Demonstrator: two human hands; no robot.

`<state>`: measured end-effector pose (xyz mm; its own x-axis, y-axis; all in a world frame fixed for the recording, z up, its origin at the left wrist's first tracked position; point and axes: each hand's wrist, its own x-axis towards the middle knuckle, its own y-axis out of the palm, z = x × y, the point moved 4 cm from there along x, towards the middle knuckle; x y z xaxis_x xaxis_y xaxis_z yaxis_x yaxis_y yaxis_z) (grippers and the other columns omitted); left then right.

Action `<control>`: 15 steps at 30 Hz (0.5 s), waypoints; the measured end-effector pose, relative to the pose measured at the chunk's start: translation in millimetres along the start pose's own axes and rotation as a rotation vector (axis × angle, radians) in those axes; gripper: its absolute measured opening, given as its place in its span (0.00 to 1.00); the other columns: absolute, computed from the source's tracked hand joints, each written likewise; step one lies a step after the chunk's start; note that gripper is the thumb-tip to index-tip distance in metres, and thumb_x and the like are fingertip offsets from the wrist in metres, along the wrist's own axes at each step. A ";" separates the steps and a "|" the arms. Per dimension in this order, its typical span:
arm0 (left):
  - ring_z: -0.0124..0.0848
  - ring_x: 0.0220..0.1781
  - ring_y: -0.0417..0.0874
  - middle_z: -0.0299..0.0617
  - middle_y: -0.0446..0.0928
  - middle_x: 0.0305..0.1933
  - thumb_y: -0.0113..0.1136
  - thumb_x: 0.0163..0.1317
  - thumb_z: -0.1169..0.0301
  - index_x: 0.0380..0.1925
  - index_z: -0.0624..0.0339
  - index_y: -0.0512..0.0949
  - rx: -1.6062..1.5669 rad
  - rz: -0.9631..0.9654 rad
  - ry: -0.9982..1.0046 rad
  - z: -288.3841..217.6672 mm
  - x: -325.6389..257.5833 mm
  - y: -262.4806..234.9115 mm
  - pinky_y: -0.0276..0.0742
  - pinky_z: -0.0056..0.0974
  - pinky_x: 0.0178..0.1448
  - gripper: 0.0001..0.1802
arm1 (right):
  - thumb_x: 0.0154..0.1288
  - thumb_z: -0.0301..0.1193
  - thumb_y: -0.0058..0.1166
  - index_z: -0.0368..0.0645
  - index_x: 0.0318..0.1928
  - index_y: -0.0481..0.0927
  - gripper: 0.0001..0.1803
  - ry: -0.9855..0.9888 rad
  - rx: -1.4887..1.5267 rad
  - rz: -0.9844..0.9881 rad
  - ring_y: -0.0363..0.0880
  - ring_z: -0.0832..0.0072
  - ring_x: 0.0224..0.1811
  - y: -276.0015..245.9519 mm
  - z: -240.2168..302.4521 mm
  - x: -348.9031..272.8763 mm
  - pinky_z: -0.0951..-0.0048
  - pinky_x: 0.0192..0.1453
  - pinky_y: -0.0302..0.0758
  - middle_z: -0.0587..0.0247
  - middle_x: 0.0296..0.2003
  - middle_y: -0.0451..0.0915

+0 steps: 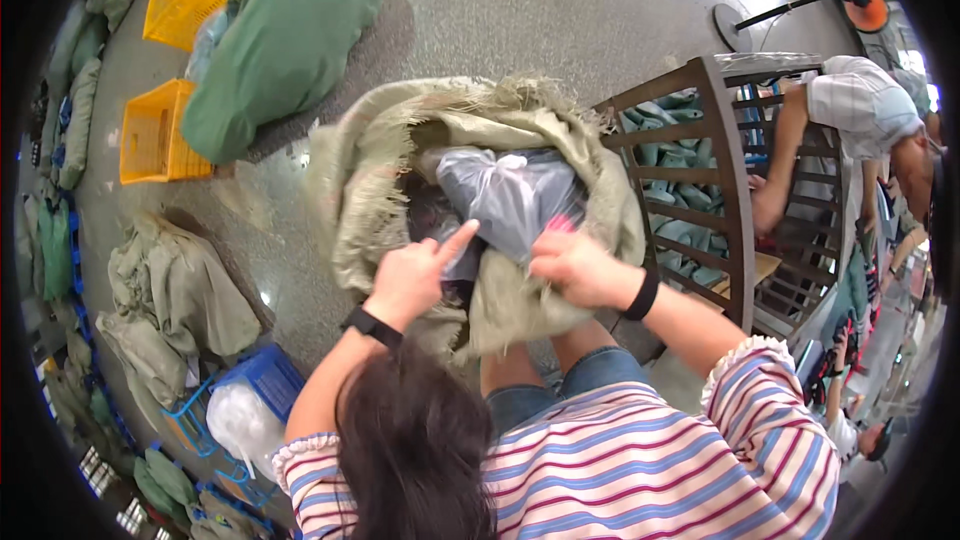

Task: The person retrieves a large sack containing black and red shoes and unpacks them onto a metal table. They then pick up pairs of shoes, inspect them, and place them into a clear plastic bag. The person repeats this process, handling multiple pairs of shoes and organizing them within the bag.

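The frayed rim of a large woven sack (480, 130), standing open on the floor (560, 10) just before the knees, is pinched in the closed grip of the right hand (572, 268). The left hand (412, 275) is held at the sack's mouth with the forefinger out and nothing gripped. Inside, soft grey plastic-wrapped bundles (510, 195) are seen; these are judged light, limp and slippery, best taken by a bunched fold. Beside the sack a dark slatted wooden rack (725, 190) is stood, and farther off a green sack (290, 30) and yellow crates (160, 130) are laid.
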<state>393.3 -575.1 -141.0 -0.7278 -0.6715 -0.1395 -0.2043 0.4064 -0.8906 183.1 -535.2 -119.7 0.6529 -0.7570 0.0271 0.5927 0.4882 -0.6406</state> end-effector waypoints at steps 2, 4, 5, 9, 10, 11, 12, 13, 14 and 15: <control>0.41 0.20 0.75 0.43 0.70 0.18 0.53 0.42 0.78 0.65 0.36 0.56 -0.102 0.003 -0.003 -13.5 14.2 3.3 0.73 0.43 0.24 0.45 | 0.40 0.25 0.52 0.43 0.24 0.69 0.07 -0.061 -0.017 -0.052 0.69 0.61 0.34 5.1 20.0 12.0 0.64 0.39 0.67 0.60 0.26 0.67; 0.42 0.19 0.76 0.44 0.71 0.16 0.53 0.43 0.76 0.65 0.38 0.56 -0.231 -0.029 0.006 -32.1 21.7 0.5 0.73 0.43 0.24 0.44 | 0.44 0.26 0.50 0.43 0.26 0.71 0.06 -0.114 0.002 -0.035 0.70 0.61 0.35 9.8 40.1 20.2 0.64 0.40 0.67 0.60 0.27 0.68; 0.41 0.20 0.77 0.44 0.72 0.16 0.54 0.44 0.74 0.66 0.38 0.55 -0.311 -0.038 0.056 -44.0 27.0 -0.3 0.73 0.43 0.24 0.44 | 0.45 0.25 0.49 0.42 0.27 0.72 0.05 -0.137 -0.006 -0.038 0.70 0.61 0.36 15.9 44.9 21.3 0.63 0.42 0.67 0.59 0.28 0.69; 0.39 0.21 0.78 0.46 0.75 0.20 0.56 0.44 0.74 0.34 0.53 0.79 -0.622 -0.101 0.044 -57.8 36.1 19.1 0.71 0.36 0.26 0.14 | 0.48 0.25 0.48 0.41 0.28 0.73 0.04 -0.060 0.062 -0.046 0.72 0.60 0.38 16.2 47.0 10.4 0.63 0.42 0.70 0.57 0.28 0.71; 0.38 0.21 0.78 0.46 0.76 0.20 0.55 0.43 0.76 0.29 0.55 0.78 -0.614 -0.075 0.045 -59.7 39.4 22.5 0.70 0.34 0.26 0.10 | 0.48 0.25 0.48 0.41 0.28 0.72 0.04 -0.043 0.087 -0.064 0.72 0.60 0.38 15.2 45.0 4.3 0.64 0.42 0.70 0.57 0.28 0.71; 0.36 0.21 0.78 0.46 0.76 0.20 0.55 0.43 0.77 0.23 0.57 0.78 -0.608 -0.048 0.046 -60.9 43.7 26.4 0.70 0.33 0.26 0.06 | 0.48 0.25 0.48 0.42 0.29 0.72 0.05 0.024 0.044 -0.089 0.72 0.60 0.38 12.5 42.1 -2.4 0.64 0.41 0.71 0.57 0.28 0.71; 0.34 0.20 0.77 0.45 0.76 0.19 0.52 0.42 0.79 0.21 0.59 0.77 -0.654 -0.063 -0.040 -55.5 42.6 33.7 0.69 0.32 0.26 0.06 | 0.49 0.25 0.48 0.42 0.31 0.72 0.06 0.084 0.009 -0.104 0.72 0.60 0.37 13.2 41.2 -9.9 0.64 0.40 0.71 0.57 0.28 0.70; 0.31 0.20 0.76 0.43 0.76 0.18 0.50 0.42 0.81 0.19 0.61 0.76 -0.700 -0.078 -0.128 -47.9 40.6 41.1 0.68 0.31 0.26 0.06 | 0.49 0.26 0.47 0.42 0.32 0.72 0.07 0.145 -0.025 -0.117 0.72 0.60 0.37 11.2 41.1 -18.7 0.64 0.40 0.71 0.57 0.28 0.70; 0.28 0.20 0.75 0.42 0.75 0.18 0.48 0.41 0.83 0.17 0.63 0.75 -0.742 -0.070 -0.202 -39.5 40.4 43.7 0.67 0.31 0.26 0.07 | 0.50 0.27 0.48 0.44 0.37 0.73 0.10 0.269 -0.047 -0.086 0.72 0.61 0.43 10.0 36.9 -34.1 0.64 0.43 0.71 0.56 0.34 0.72; 0.27 0.20 0.73 0.41 0.74 0.16 0.45 0.41 0.83 0.16 0.63 0.74 -0.781 -0.106 -0.268 -28.2 40.8 42.6 0.66 0.31 0.26 0.08 | 0.50 0.28 0.48 0.47 0.41 0.73 0.14 0.251 -0.135 -0.135 0.70 0.61 0.48 0.3 39.4 -51.8 0.64 0.47 0.71 0.57 0.41 0.71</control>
<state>336.4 -567.7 -172.5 -0.5184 -0.8152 -0.2582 -0.7304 0.5791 -0.3622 168.1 -478.8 -91.0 0.4255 -0.9029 -0.0610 0.5868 0.3266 -0.7410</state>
